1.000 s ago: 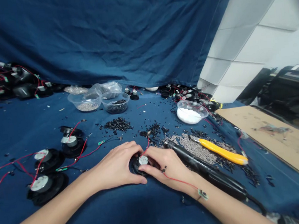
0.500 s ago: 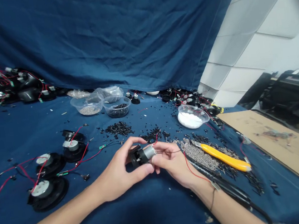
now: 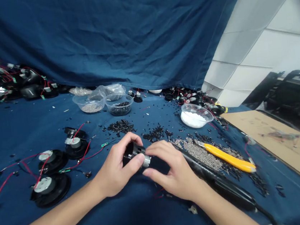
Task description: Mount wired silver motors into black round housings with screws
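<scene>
My left hand (image 3: 121,168) is closed around a black round plastic housing (image 3: 132,150), its open rim tilted up. A small silver motor (image 3: 146,161) sticks out of the housing's right side, beside my left thumb. My right hand (image 3: 171,166) has its fingertips above the motor's end and its thumb below it, seemingly pinching it; the exact contact is partly hidden. A thin red wire (image 3: 158,194) shows below my right hand. Behind that hand lies a black wrapped tool handle (image 3: 217,180) with a cord.
A yellow utility knife (image 3: 228,157) lies on small metal screws (image 3: 197,150). Black bits (image 3: 121,126) are scattered about. Clear bowls hold screws (image 3: 91,107), black pieces (image 3: 120,110) and white material (image 3: 194,118). Several motor assemblies (image 3: 46,185) with red wires lie left. Cardboard (image 3: 285,136) lies right.
The housing has turned in my hands, so its open rim now faces up and the motor points lower right. My right fingers have shifted from beneath the motor to over its end.
</scene>
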